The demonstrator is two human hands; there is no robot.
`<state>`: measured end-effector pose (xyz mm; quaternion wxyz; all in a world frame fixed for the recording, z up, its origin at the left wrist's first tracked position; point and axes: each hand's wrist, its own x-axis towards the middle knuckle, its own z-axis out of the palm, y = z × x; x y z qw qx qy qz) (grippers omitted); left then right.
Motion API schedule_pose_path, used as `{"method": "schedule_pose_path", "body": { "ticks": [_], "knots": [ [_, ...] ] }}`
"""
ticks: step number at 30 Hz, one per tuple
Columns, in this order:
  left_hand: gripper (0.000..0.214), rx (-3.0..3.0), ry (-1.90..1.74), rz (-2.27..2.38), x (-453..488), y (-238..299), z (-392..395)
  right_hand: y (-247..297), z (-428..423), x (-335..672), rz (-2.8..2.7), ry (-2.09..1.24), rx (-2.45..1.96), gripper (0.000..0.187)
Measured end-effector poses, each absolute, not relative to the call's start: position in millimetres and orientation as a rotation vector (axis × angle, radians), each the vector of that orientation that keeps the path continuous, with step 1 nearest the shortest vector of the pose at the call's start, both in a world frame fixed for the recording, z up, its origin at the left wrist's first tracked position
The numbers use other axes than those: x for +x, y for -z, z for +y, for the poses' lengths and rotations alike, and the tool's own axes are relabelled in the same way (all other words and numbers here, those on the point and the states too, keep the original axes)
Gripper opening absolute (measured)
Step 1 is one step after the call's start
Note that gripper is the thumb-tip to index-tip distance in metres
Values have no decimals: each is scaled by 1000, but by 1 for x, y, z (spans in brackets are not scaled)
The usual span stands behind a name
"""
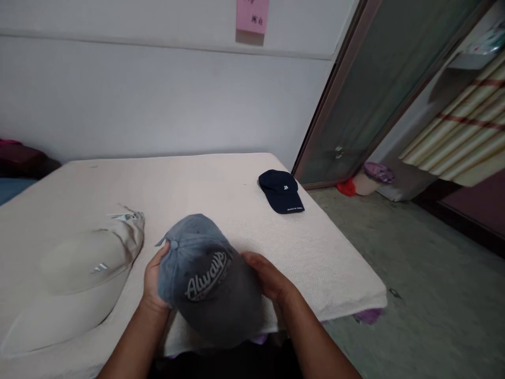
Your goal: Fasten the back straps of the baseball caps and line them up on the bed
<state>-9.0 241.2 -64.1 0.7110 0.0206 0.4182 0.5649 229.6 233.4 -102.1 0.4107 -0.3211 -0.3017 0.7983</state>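
A faded blue-grey baseball cap [205, 263] with raised white lettering on its front is held between both hands near the bed's front edge. My left hand [155, 276] grips the crown's left side, its thumb by the top button. On the other side, my right hand [268, 276] holds the cap near the brim, its fingertips partly hidden behind it. To the left lies a large off-white cap [90, 263] with a small silver logo and a wide brim. A navy baseball cap [280, 188] with a small white emblem rests farther back on the right.
The bed [197, 184] has a cream textured cover and stands against a white wall [158, 100]. Right of it are a concrete floor [366, 231], a framed glass door [347, 95], a bin [371, 181] and a striped curtain [461, 121]. Dark red items [21, 158] sit far left.
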Motion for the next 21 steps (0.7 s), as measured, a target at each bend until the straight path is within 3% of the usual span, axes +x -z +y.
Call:
{"method": "schedule_pose_path", "body": {
  "ticks": [4,12,21],
  "knots": [
    [32,38,-1420,846,-27,65,250,103,228,230,-786,-2198,-706,31],
    [40,59,-1528,775,-44,76,255,103,250,240,-673,-1899,-665,22],
    [46,28,-1612,841,-63,82,256,103,254,238,-907,-2049,-775,24]
  ]
}}
